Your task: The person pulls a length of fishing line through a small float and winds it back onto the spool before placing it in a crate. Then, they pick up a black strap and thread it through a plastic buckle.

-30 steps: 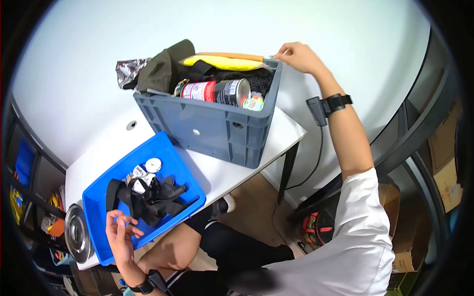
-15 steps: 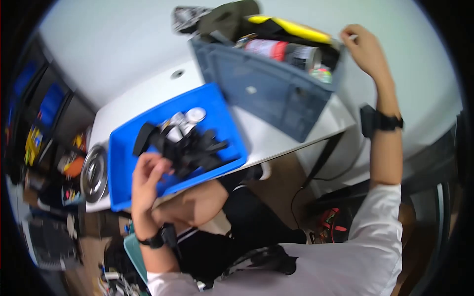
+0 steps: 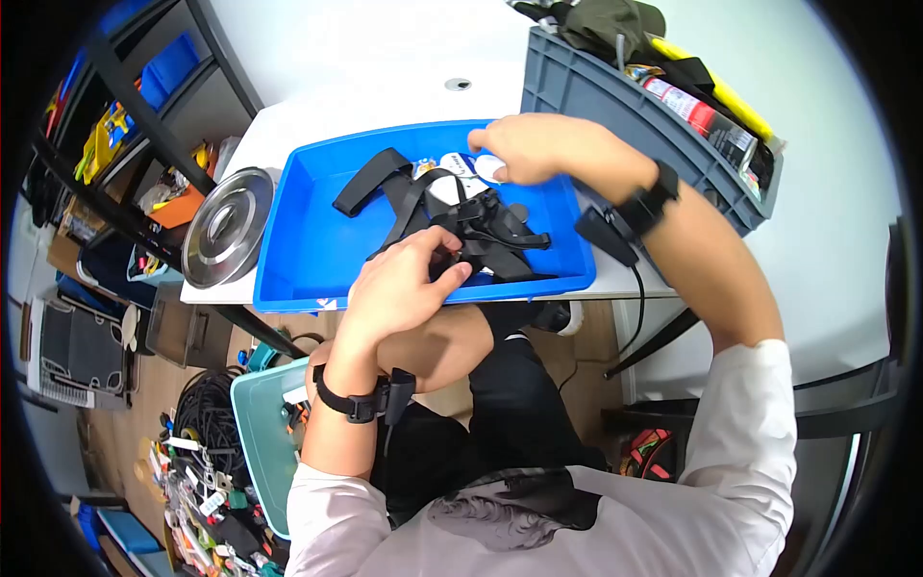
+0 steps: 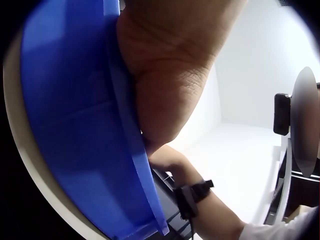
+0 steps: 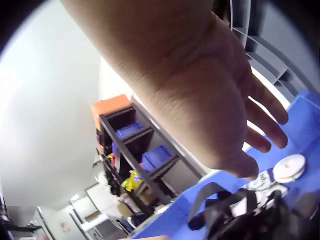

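In the head view, a blue tray (image 3: 322,226) holds a tangle of black straps (image 3: 370,183) and a white round item (image 3: 490,168). My left hand (image 3: 399,288) reaches over the tray's near rim, its fingers at the straps and a gap between thumb and forefinger; I cannot tell whether it touches them. My right hand (image 3: 538,149) hangs over the back right of the tray, beside the round item. Its fingers (image 5: 267,120) are apart and slightly bent in the right wrist view, holding nothing. The left wrist view hides the left fingertips behind the tray wall.
A grey crate (image 3: 586,96) full of items, with a dark cap (image 3: 611,29) and a can (image 3: 683,106), stands right of the tray. Left of it lies a round metal lid (image 3: 229,226). A green bin (image 3: 260,423) and loose items are on the floor.
My right hand has left the grey crate's edge and come over the blue tray. My left hand has moved right to the straps. The head view has shifted too.
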Motion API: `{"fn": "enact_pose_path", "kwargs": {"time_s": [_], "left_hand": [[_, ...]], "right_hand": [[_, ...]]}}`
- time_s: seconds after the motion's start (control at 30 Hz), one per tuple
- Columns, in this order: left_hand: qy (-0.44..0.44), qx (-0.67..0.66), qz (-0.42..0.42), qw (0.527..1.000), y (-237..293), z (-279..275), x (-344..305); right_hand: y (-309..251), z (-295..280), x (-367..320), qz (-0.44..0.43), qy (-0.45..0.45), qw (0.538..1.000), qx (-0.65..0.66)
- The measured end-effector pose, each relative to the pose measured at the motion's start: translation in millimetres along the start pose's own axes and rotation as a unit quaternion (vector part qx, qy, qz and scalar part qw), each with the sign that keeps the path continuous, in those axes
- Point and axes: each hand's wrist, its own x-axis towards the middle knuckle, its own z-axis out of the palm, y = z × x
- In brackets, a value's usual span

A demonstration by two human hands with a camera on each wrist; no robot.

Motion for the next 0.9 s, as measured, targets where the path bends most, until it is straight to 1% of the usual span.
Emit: {"fn": "enact_pose_path", "kwargs": {"time_s": [0.1, 0.13, 0.2, 0.23, 0.3, 0.37, 0.47, 0.53, 0.57, 0.63, 0.67, 0.7, 0.77, 0.8, 0.83, 0.87, 0.9], "left_hand": [[0.000, -0.023, -0.003, 1.000, 2, -5, -2], [0.003, -0.029, 0.002, 1.000, 1, -6, -2], [0.005, -0.041, 0.010, 0.999, -1, -6, -2], [0.008, -0.045, 0.008, 0.999, -2, -6, -2], [0.013, -0.058, 0.024, 0.998, -3, -7, -2], [0.013, -0.063, 0.025, 0.998, -2, -8, -3], [0.009, -0.062, 0.042, 0.997, -5, -6, -2], [0.007, -0.059, 0.046, 0.997, -7, -6, -2], [0.006, -0.061, 0.048, 0.997, -7, -6, -2], [0.007, -0.065, 0.046, 0.997, -7, -6, -2], [0.007, -0.066, 0.046, 0.997, -7, -7, -3], [0.010, -0.070, 0.046, 0.996, -6, -8, -4], [0.013, -0.075, 0.046, 0.996, -5, -8, -4], [0.016, -0.085, 0.045, 0.995, -6, -7, -4], [0.018, -0.095, 0.043, 0.994, -7, -6, -3], [0.019, -0.098, 0.041, 0.994, -9, -4, -3], [0.037, -0.120, 0.042, 0.991, -11, -2, -3]], "right_hand": [[9, 7, 48, 0.054, -0.087, 0.993, -0.066], [10, 14, 57, 0.052, -0.089, 0.992, -0.069], [6, 19, 71, -0.011, -0.107, 0.991, -0.083], [1, 20, 75, -0.014, -0.110, 0.990, -0.086], [-8, 23, 80, 0.031, -0.129, 0.990, -0.047], [-11, 26, 83, 0.024, -0.137, 0.989, -0.044], [-6, 30, 83, 0.044, -0.147, 0.988, -0.027], [6, 36, 79, 0.006, -0.105, 0.994, -0.030], [13, 38, 77, 0.008, -0.106, 0.994, -0.030], [10, 27, 64, 0.058, -0.119, 0.991, -0.016], [20, 33, 63, 0.055, -0.083, 0.995, -0.017], [21, 30, 57, 0.056, -0.084, 0.995, -0.017], [21, 22, 43, 0.110, -0.034, 0.993, 0.011], [26, 22, 39, 0.089, 0.003, 0.996, 0.013], [31, 23, 33, 0.090, 0.002, 0.996, 0.012], [36, 23, 28, 0.064, 0.058, 0.994, 0.070], [36, 22, 23, 0.036, 0.114, 0.985, 0.127]]}}
